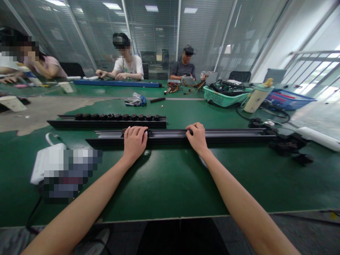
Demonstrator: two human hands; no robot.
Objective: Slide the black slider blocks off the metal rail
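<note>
A long black rail [170, 140] with a grey inner channel lies crosswise on the table in front of me. My left hand [135, 140] is closed over its left part, fingers curled around a black piece [148, 133] mostly hidden beneath them. Farther right, my right hand [197, 137] pinches a small black piece [190, 131] at the rail's channel. Just behind lies a second black rail [111, 124], with several black round-topped pieces [125, 117] lined up along it. More black parts [289, 143] are heaped at the first rail's right end.
On the green table [170, 187], a white box-shaped device [49, 161] stands left beside a blurred-out object. A teal basket [225, 97] of cables, a pale bottle [257, 98] and a blue crate [292, 100] are at back right. A glove [135, 100] lies mid-table. Several people sit opposite.
</note>
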